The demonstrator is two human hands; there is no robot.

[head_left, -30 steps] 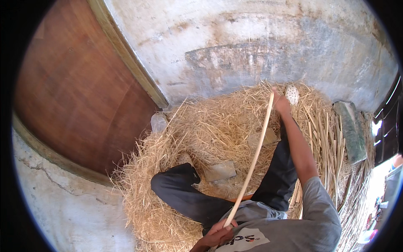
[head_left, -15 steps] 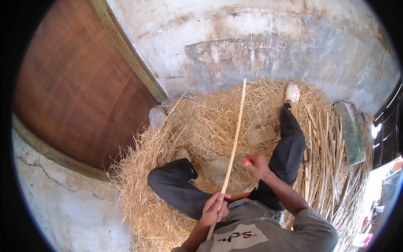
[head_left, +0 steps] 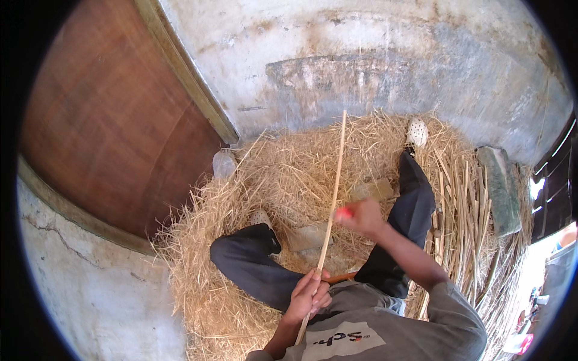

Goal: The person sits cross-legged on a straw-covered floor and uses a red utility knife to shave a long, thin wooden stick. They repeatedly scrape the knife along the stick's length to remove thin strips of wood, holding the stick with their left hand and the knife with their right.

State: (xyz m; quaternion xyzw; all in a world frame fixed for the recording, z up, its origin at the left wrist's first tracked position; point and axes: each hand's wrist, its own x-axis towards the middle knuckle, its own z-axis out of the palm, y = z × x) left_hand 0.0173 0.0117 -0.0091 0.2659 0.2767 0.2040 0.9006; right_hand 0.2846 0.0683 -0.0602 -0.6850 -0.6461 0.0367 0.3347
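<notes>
A long, pale, slightly curved bamboo-like strip (head_left: 335, 198) rises from my lap toward the wall. My left hand (head_left: 309, 295) is closed around its lower part, near my shirt, and the bottom end runs down past my wrist. To the strip's right, my right hand (head_left: 367, 218) is closed, its fingers smeared by motion. A small red thing (head_left: 344, 213) sticks out of that fist close to the strip's middle; its kind is hidden by blur. Between my thighs, an orange-brown bar (head_left: 341, 277) shows just beyond my left hand.
Dry shavings (head_left: 289, 174) cover the floor around my spread legs, with flat blocks (head_left: 310, 237) among them. On the right lie many long strips (head_left: 463, 222) and a greenish stone slab (head_left: 501, 192). A stained wall (head_left: 385, 66) and a brown door panel (head_left: 114, 120) stand ahead and left.
My right hand has moved left and slightly up, bringing the red thing close to the strip. The strip's upper end has shifted a little left. My left hand keeps its hold.
</notes>
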